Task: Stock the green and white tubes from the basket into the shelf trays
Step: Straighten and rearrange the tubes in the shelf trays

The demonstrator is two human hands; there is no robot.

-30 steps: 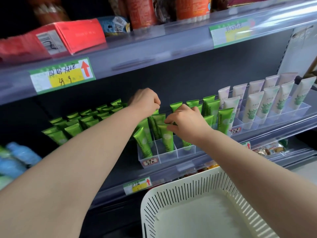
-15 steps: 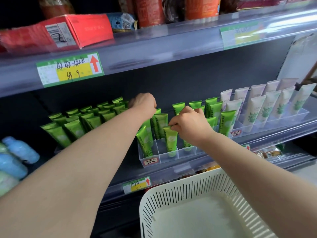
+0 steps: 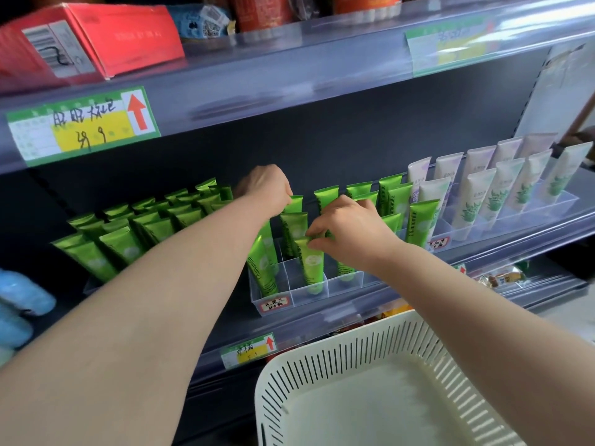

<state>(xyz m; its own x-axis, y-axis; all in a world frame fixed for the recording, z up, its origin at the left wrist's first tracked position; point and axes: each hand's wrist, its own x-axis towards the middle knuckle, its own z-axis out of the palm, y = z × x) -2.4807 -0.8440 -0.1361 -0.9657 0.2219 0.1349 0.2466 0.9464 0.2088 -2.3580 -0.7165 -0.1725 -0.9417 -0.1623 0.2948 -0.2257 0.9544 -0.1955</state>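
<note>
A clear divided tray (image 3: pixel 344 284) on the middle shelf holds several green tubes standing cap down. My right hand (image 3: pixel 351 230) pinches the crimped top of a green tube (image 3: pixel 310 265) in the tray's front row. My left hand (image 3: pixel 267 188) reaches further back, its fingers curled at the top of another green tube (image 3: pixel 293 201). To the right, white tubes (image 3: pixel 479 194) stand in a second clear tray (image 3: pixel 521 210). The white slotted basket (image 3: pixel 322 371) sits below my arms, and no tubes show inside it.
More green tubes (image 3: pixel 128 226) fill the shelf's left part. Blue bottles (image 3: pixel 22 300) lie at the far left. A red box (image 3: pixel 96 37) and jars stand on the shelf above, behind a price label (image 3: pixel 80 123). Snack packets (image 3: pixel 499 278) lie on the lower shelf.
The view has shifted slightly. My right hand has lowered the front green tube a little into its slot; my left hand stays at the back row tubes.
</note>
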